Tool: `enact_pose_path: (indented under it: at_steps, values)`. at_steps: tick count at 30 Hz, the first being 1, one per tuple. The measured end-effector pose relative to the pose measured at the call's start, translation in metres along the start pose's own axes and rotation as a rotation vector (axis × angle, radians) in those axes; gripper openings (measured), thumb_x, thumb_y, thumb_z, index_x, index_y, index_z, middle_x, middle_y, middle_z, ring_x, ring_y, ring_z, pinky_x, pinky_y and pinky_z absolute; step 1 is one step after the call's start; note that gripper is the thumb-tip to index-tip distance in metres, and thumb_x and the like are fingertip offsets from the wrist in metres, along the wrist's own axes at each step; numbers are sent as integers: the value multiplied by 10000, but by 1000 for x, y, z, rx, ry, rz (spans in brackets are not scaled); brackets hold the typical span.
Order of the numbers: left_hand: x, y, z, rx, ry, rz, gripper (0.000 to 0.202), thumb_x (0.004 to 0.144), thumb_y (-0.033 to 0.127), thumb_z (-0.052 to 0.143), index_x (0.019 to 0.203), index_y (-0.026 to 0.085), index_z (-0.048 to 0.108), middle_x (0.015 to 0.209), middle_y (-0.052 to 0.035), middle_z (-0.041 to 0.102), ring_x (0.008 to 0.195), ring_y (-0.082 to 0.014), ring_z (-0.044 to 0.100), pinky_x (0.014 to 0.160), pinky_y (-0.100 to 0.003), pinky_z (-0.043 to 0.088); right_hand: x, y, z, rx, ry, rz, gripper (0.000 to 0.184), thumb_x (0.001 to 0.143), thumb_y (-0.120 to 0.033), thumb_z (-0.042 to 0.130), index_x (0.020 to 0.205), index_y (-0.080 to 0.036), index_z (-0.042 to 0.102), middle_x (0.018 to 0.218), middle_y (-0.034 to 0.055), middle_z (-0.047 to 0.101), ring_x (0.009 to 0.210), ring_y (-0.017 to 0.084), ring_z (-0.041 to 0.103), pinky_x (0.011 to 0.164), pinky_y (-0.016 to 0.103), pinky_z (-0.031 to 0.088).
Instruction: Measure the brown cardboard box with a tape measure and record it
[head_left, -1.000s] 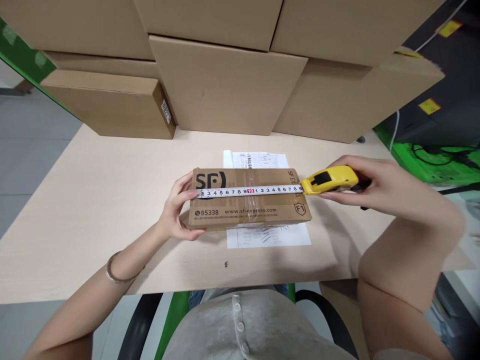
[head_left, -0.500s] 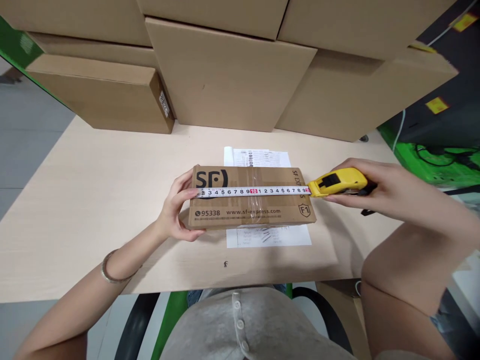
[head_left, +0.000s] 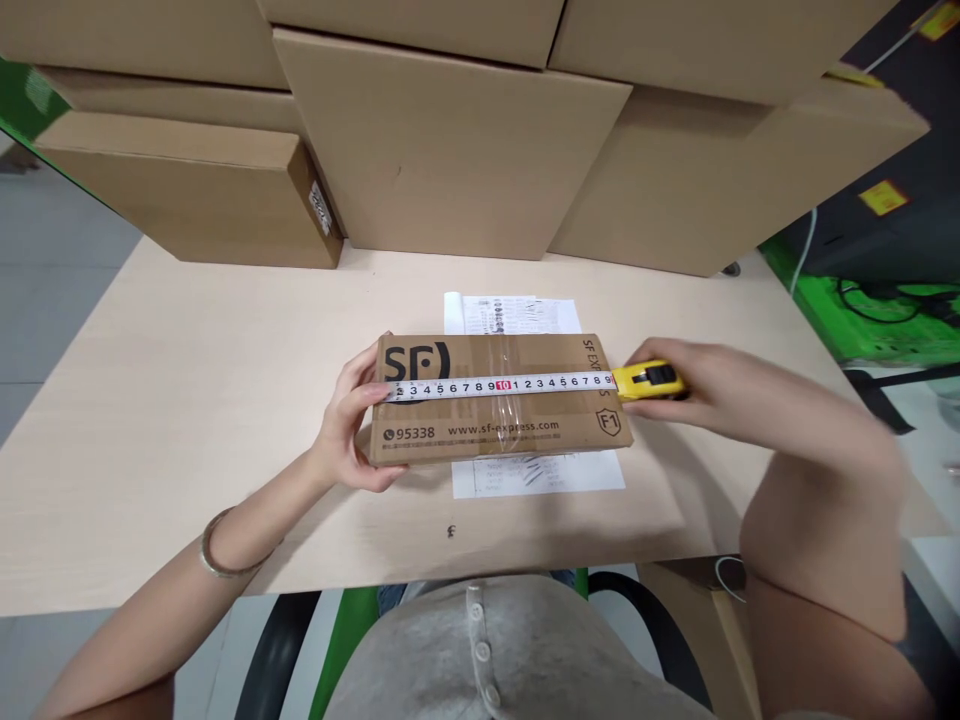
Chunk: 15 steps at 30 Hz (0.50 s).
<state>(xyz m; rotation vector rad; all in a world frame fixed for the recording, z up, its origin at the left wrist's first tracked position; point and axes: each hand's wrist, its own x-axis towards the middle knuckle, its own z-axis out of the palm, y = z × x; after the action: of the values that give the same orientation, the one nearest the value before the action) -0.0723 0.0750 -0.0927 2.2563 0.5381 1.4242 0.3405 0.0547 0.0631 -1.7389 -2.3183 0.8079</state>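
Observation:
A small brown cardboard box (head_left: 465, 412) printed "SF" lies over paper sheets (head_left: 536, 478). Along its top stretches the white blade of a tape measure (head_left: 649, 381), from the left edge to the right. My left hand (head_left: 358, 425) grips the box's left end, its thumb pinning the blade's tip there. At the right end, my right hand (head_left: 670, 385) is closed round the yellow case, which sits against the box's edge. Part of the case is hidden by the fingers.
Large cardboard boxes (head_left: 450, 150) are stacked along the back of the wooden table (head_left: 187, 400). A flatter box (head_left: 180, 205) with a label stands at the back left. On the right are black cables (head_left: 892, 295) over a green surface.
My right hand has turned, and the tape measure's case now lies more level against the box's right edge. The view has shifted slightly; my left hand keeps its hold.

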Motion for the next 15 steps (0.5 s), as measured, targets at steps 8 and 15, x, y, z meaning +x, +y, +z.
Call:
enact_pose_path:
  at_steps: [8, 15]
  values:
    - [-1, -1, 3, -42, -12, 25, 943, 690, 608, 814, 1518, 449, 391, 1633, -69, 356, 1514, -453, 351, 1118, -741, 425, -13, -3, -11, -178, 168, -25, 420, 851, -674, 694, 933, -266, 635, 808, 38, 683, 655, 204, 582, 590, 359, 421]
    - [0, -3, 1, -68, -14, 37, 1020, 643, 555, 868, 1541, 418, 403, 1647, -76, 361, 1515, -453, 357, 1168, -695, 404, -12, -21, -23, -139, 276, -226, 422, 814, -668, 745, 989, -288, 684, 859, 32, 710, 669, 208, 605, 516, 342, 409]
